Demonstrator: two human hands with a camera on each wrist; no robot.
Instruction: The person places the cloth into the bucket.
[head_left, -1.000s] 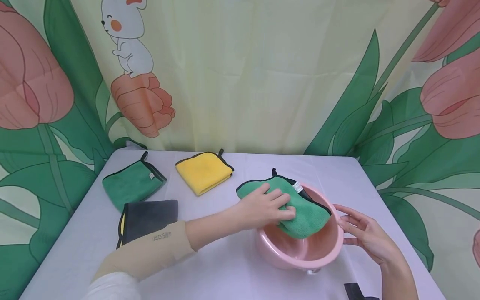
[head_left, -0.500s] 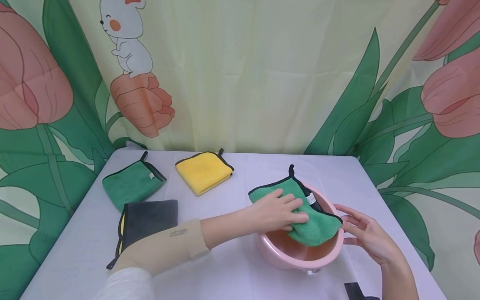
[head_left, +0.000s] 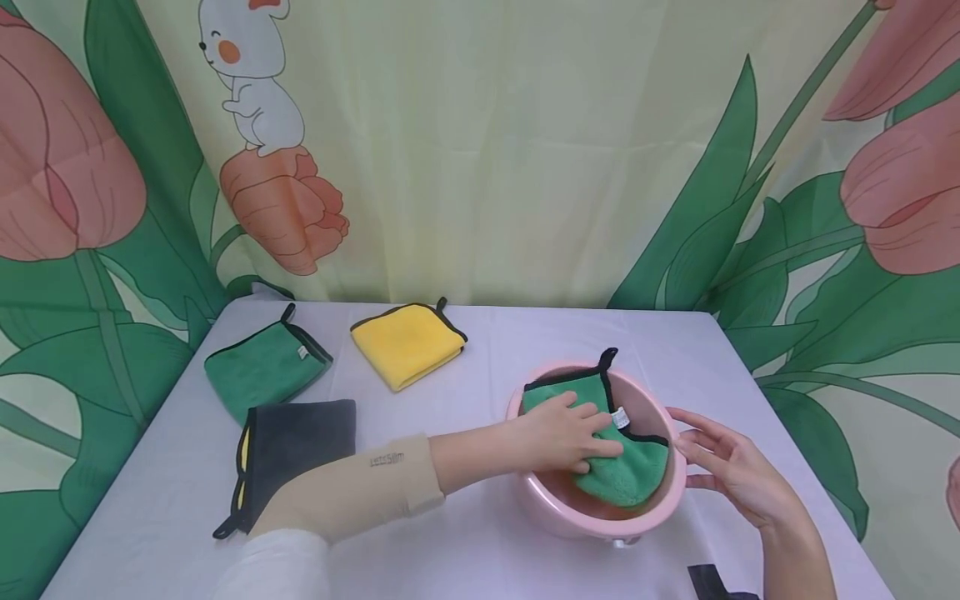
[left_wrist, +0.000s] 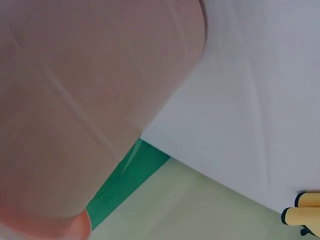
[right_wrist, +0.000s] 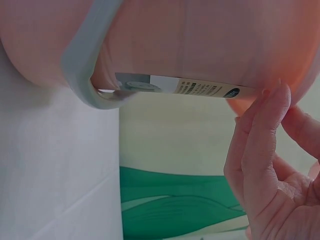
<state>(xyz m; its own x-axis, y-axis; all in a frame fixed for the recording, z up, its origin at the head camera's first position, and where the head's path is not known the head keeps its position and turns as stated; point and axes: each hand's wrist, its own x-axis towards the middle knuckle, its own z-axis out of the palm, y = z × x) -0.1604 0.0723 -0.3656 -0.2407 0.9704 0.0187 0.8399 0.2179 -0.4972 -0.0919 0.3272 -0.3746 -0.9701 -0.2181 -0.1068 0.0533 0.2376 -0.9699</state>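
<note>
The head view looks forward-down; close wrist views share the pink bucket (right_wrist: 200, 45).

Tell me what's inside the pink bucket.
A green cloth with black edging and a white tag, and the left hand touching it. Some inner wall of the pink bucket shows; anything beneath the cloth or hand is hidden.

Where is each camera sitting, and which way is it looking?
Head: worn on the head, looking forward and down at the round, glossy pink bucket and black-edged green cloth. The left hand, right hand and a beige fabric sleeve show.
Left wrist: worn there, looking past the bucket's outer wall at the pale tablecloth; no hand shows.
Right wrist: worn there, looking at the bucket's side and its curved grey handle; right-hand fingers show.
Shared: head and right wrist both show the right hand at the bucket.
</note>
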